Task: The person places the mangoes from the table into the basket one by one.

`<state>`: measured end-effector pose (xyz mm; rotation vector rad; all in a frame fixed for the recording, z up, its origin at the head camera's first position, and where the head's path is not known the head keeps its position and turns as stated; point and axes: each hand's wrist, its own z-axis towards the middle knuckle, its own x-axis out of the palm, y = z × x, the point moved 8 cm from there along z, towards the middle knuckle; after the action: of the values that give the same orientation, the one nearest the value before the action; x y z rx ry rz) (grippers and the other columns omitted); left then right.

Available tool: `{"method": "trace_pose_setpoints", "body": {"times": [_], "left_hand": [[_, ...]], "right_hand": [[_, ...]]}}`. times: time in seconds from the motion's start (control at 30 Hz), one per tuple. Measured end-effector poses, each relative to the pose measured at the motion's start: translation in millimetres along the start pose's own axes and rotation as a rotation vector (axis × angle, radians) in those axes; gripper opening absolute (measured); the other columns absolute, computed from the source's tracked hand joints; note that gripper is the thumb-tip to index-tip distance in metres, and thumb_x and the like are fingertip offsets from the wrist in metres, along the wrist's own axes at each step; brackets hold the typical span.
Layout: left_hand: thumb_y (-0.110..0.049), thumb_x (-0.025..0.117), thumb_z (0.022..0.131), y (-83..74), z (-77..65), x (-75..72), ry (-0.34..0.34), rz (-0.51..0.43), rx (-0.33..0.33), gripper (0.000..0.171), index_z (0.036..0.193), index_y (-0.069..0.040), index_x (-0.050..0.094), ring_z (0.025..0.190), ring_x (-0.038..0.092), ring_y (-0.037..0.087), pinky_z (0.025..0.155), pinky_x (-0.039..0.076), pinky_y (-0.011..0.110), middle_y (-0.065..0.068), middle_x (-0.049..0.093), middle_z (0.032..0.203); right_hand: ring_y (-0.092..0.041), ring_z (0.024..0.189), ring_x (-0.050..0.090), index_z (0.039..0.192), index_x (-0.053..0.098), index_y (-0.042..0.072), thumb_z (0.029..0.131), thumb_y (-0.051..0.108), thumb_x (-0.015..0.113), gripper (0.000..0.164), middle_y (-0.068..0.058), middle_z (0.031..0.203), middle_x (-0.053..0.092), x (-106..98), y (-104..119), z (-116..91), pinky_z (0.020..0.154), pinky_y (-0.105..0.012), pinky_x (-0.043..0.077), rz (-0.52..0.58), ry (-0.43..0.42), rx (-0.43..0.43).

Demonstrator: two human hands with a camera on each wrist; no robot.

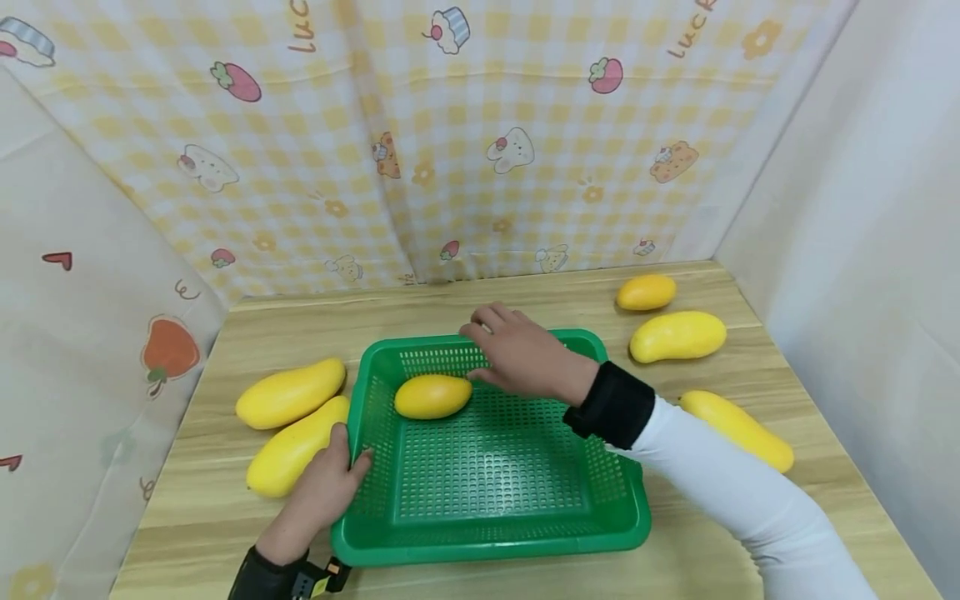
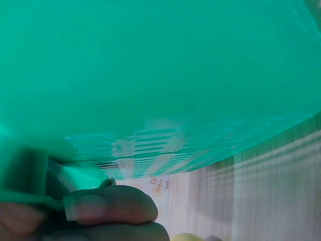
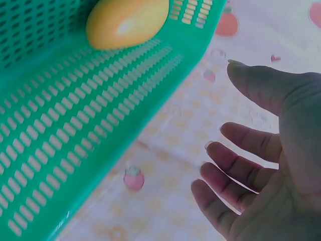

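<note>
A green plastic basket with perforated walls stands on the table. Inside it, in the back left corner, lies one orange-yellow mango, also seen in the right wrist view as a smooth yellow mango. My left hand grips the basket's left rim, thumb on the inner side; in the left wrist view its fingers hook under the rim. Above the back of the basket hovers my right hand, its fingers loosely bent and parted, holding nothing and apart from the mango.
Two long yellow fruits lie left of the basket, close to my left hand. On the right are a small orange-yellow mango, a larger yellow fruit and another long one. Patterned cloth hangs behind the wooden table.
</note>
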<state>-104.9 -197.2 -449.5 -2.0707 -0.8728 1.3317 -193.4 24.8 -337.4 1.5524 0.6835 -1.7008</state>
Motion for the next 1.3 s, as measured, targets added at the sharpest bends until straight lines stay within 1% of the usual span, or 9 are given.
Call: {"method": "trace_pose_setpoints", "body": {"times": [0.13,0.3,0.37,0.6,0.8,0.97,1.07,1.17,1.3], "left_hand": [[-0.016,0.047,0.101,-0.9,0.6,-0.3,0.002,0.001,0.021,0.027,0.113,0.002,0.031,0.059,0.060,0.019,0.049,0.051,0.033,0.013,0.055,0.078],[-0.015,0.047,0.100,1.8,0.0,0.1,0.002,-0.019,-0.001,0.027,0.114,0.002,0.031,0.058,0.061,0.019,0.048,0.052,0.033,0.013,0.055,0.078],[-0.014,0.047,0.100,2.0,0.0,0.7,0.003,-0.024,-0.002,0.027,0.114,0.002,0.031,0.058,0.061,0.020,0.048,0.052,0.033,0.013,0.055,0.078],[-0.013,0.046,0.100,1.4,-0.1,1.5,0.001,-0.041,0.009,0.026,0.114,0.001,0.030,0.058,0.061,0.020,0.048,0.052,0.033,0.013,0.055,0.077],[-0.013,0.046,0.100,2.8,-0.2,0.7,-0.001,-0.036,-0.009,0.024,0.114,0.001,0.031,0.057,0.061,0.020,0.049,0.052,0.033,0.013,0.054,0.077],[-0.013,0.046,0.100,2.9,-0.5,-0.2,0.002,-0.032,-0.009,0.026,0.115,0.002,0.031,0.058,0.061,0.020,0.049,0.052,0.033,0.014,0.055,0.078],[-0.014,0.046,0.100,3.0,0.1,-0.7,-0.002,-0.014,-0.002,0.027,0.115,0.002,0.031,0.058,0.061,0.019,0.049,0.051,0.033,0.013,0.054,0.077],[-0.015,0.046,0.101,2.1,0.7,-0.6,-0.004,0.001,0.013,0.028,0.114,0.003,0.030,0.058,0.060,0.019,0.049,0.050,0.033,0.012,0.054,0.077],[-0.016,0.046,0.101,1.5,0.9,0.1,0.001,-0.004,0.014,0.029,0.114,0.003,0.030,0.058,0.060,0.019,0.049,0.050,0.033,0.012,0.053,0.077]], "right_hand": [[-0.026,0.121,0.039,0.134,0.048,0.005,0.094,0.035,0.062,0.051,-0.013,0.127,0.047,-10.1,-16.5,-11.7,0.104,-0.032,0.031,0.021,-0.042,0.037],[-0.028,0.120,0.040,0.132,0.050,0.003,0.093,0.033,0.064,0.051,-0.015,0.125,0.048,-22.6,-34.8,-24.9,0.103,-0.035,0.033,0.058,-0.105,0.073],[-0.029,0.120,0.039,0.132,0.050,0.003,0.092,0.033,0.065,0.052,-0.016,0.125,0.048,-26.1,-42.9,-32.6,0.102,-0.036,0.034,0.071,-0.124,0.102],[-0.032,0.120,0.040,0.132,0.049,0.002,0.091,0.032,0.067,0.054,-0.018,0.127,0.047,-31.4,-65.1,-70.3,0.099,-0.041,0.037,0.056,-0.193,0.228],[-0.034,0.108,0.046,0.125,0.054,-0.001,0.088,0.028,0.071,0.051,-0.019,0.117,0.051,-31.8,-74.8,-99.9,0.090,-0.045,0.041,0.068,-0.284,0.319],[-0.033,0.101,0.046,0.125,0.054,-0.003,0.087,0.025,0.072,0.050,-0.018,0.112,0.051,-29.4,-81.7,-116.9,0.081,-0.044,0.044,0.092,-0.309,0.380],[-0.035,0.103,0.047,0.125,0.052,-0.004,0.087,0.023,0.072,0.050,-0.020,0.113,0.051,-27.7,-88.1,-124.3,0.081,-0.046,0.045,0.090,-0.311,0.405],[-0.038,0.104,0.048,0.124,0.052,-0.006,0.087,0.021,0.071,0.050,-0.022,0.113,0.051,-25.6,-96.2,-130.7,0.082,-0.048,0.044,0.049,-0.297,0.420],[-0.042,0.101,0.047,0.122,0.052,-0.007,0.086,0.019,0.071,0.049,-0.025,0.110,0.051,-21.9,-107.7,-138.3,0.079,-0.050,0.044,-0.009,-0.259,0.440]]}}
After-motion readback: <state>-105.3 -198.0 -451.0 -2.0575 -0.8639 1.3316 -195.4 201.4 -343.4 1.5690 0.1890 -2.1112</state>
